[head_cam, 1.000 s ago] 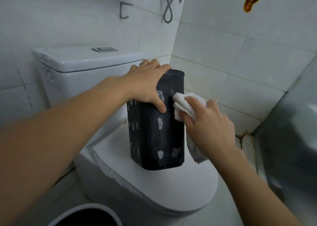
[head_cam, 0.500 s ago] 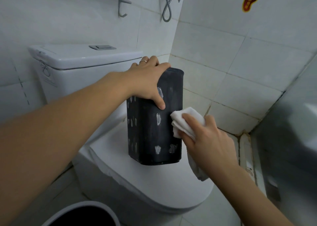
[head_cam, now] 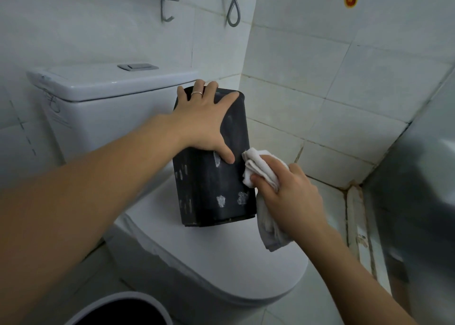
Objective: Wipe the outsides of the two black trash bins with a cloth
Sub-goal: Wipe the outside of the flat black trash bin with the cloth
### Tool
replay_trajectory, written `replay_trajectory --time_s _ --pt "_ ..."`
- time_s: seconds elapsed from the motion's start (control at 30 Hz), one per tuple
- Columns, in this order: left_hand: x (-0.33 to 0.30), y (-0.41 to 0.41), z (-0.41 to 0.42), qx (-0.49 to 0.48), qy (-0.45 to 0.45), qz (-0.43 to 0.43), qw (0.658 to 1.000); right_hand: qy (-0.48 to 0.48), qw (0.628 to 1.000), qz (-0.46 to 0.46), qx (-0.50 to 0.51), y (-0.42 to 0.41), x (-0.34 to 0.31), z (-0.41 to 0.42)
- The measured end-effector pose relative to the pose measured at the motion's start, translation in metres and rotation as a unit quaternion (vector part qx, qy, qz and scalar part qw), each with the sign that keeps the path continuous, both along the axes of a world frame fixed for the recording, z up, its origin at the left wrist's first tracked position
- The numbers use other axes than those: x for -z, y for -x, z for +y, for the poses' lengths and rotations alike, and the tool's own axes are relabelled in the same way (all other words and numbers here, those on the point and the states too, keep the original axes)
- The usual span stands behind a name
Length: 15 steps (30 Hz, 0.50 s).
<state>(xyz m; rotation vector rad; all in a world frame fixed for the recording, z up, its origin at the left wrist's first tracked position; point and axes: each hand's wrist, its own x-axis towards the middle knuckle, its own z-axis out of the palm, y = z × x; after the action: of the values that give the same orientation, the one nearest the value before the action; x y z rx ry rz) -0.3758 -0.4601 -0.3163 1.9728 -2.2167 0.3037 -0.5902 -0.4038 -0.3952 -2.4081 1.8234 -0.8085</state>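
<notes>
Two hands work on one bin in the head view, the only view there is. The black trash bin stands on the closed toilet lid, tipped a little so that its base lifts at the right. The left hand lies over its top, fingers spread across the upper face and thumb pressing the front wall, steadying it, not wrapping it. The right hand clutches a bunched white cloth and holds it against the bin's right front edge, with a grey tail of fabric hanging below the wrist. Pale smudges dot the front and left walls, two of them low near the base.

To do this stroke well, I judge the cloth should press flat and run down along the edge to the base, then cross the front to take the low smudges. The left hand ought to bear down firmly, since the tilted bin could slide on the smooth lid. At the bottom edge of the picture the rim of a second bin shows, apparently not yet in hand.
</notes>
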Motion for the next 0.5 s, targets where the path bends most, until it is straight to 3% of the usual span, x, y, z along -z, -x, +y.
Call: replay_trajectory --time_s 0.27,0.5 --pt "0.001 -0.020 -0.001 -0.008 -0.030 0.035 0.999 0.017 0.991 0.131 -0.008 0.003 -0.002 0.026" --pt "0.001 -0.019 -0.002 0.002 -0.016 0.022 1.000 0.053 0.993 0.102 0.004 -0.018 -0.014 0.010"
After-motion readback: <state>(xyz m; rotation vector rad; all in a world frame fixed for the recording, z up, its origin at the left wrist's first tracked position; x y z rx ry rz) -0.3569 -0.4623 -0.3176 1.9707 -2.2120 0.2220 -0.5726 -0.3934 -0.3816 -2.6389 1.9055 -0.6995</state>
